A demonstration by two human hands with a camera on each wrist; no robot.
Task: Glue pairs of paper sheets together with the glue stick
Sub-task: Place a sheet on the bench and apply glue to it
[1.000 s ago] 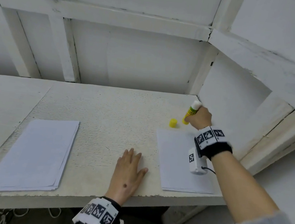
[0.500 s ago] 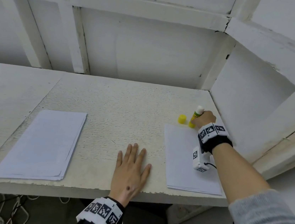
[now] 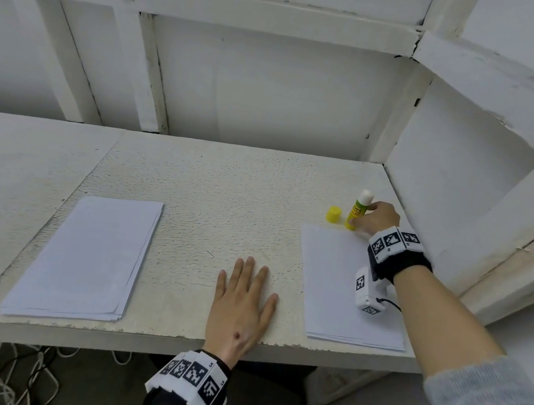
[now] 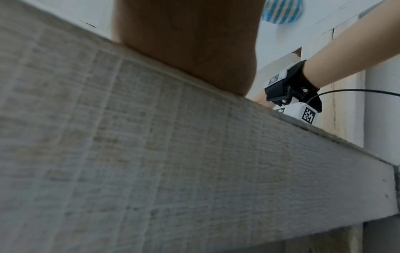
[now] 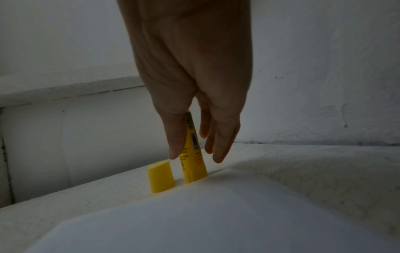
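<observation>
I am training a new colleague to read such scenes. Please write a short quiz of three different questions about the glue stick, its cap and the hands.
1. True or false: the yellow cap is on the glue stick.
2. Which hand holds the glue stick? A) left hand B) right hand C) neither
3. Fill in: the left hand lies flat on the table, between two ___ of paper.

Key: 1 false, the cap stands beside the stick; 2 B; 3 stacks.

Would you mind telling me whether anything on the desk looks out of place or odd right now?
Only one thing: the glue stick stands uncapped, its white tip exposed, with the yellow cap sitting apart beside it. The right hand holds the stick. Both paper stacks lie tidy.
</observation>
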